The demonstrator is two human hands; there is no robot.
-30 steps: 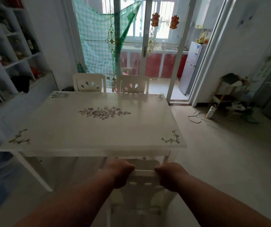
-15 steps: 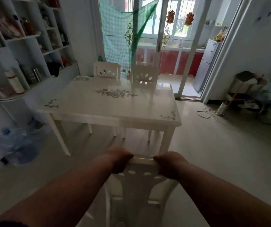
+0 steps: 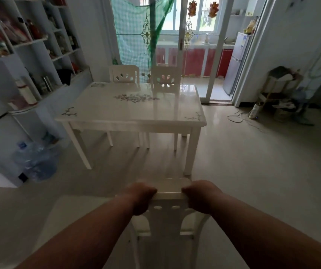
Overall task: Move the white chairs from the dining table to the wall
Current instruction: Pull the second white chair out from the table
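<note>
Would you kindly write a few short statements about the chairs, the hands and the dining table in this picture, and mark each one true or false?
1. Both hands grip the top rail of the near chair. True: left hand, right hand.
2. The near chair is tucked under the dining table. False: it stands clear of it.
3. Two chairs stand at the table's far side. True: far left chair, far right chair.
4. Plates cover the tabletop. False: it shows only printed flowers.

Three white chairs: held chair, far-left chair, far-right chair. One dining table.
</note>
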